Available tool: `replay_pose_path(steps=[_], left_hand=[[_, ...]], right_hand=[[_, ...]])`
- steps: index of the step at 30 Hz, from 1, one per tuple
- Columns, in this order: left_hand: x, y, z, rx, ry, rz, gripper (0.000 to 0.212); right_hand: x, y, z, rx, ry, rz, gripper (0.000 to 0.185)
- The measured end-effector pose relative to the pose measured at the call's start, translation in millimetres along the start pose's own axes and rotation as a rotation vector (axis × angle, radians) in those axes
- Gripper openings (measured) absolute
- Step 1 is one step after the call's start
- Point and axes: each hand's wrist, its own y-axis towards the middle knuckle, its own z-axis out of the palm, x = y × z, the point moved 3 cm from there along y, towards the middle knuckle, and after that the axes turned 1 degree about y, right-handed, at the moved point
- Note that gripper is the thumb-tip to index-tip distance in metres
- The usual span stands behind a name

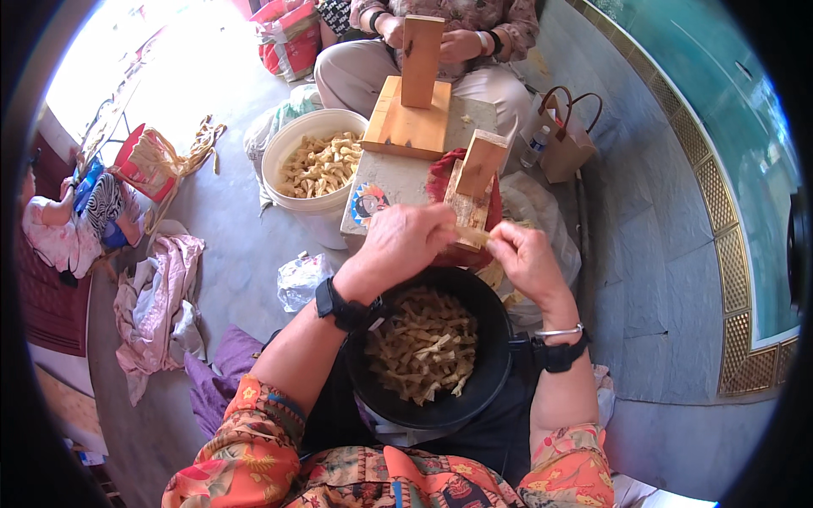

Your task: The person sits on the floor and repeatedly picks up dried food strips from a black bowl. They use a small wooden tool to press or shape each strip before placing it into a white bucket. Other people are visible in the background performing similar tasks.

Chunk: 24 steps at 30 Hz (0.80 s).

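Observation:
My left hand (413,238) and my right hand (524,257) pinch a short, pale yellow strip (473,235) between them, its material unclear. It is stretched just in front of a small wooden block stand (481,166), which has an upright piece on a rough base over a dark red cloth (444,173). Below my hands, a black round tub (495,394) in my lap holds many small, folded or knotted yellowish pieces (429,352). My left hand is slightly blurred.
Across a low table (397,181) with a larger wooden stand (406,130) sits another person (425,54). A white bucket (305,203) of similar pieces stands left. Plastic bags (305,279), a paper bag (567,152) and a bottle (535,146) lie around. Another person (63,216) sits far left.

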Motion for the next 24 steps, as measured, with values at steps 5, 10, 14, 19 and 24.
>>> replay_pose_path(steps=[5, 10, 14, 19, 24], left_hand=[[12, 24, 15, -0.193, 0.001, 0.024, 0.015], [22, 27, 23, -0.155, 0.089, -0.052, 0.017], [14, 13, 15, 0.045, 0.268, -0.198, 0.022], [-12, -21, 13, 0.12, -0.082, -0.123, 0.031], [-20, -25, 46, -0.047, -1.098, -0.366, 0.032]], right_hand=[[-8, 18, 11, -0.406, -0.162, -0.106, 0.009], [-20, 27, 24, -0.3, -0.342, -0.031, 0.011], [-31, 24, 22, -0.196, -0.413, 0.064, 0.011], [-14, 3, 37, 0.157, 0.986, 0.475, 0.024], [22, -15, 67, 0.167, 1.436, 0.64, 0.027]])
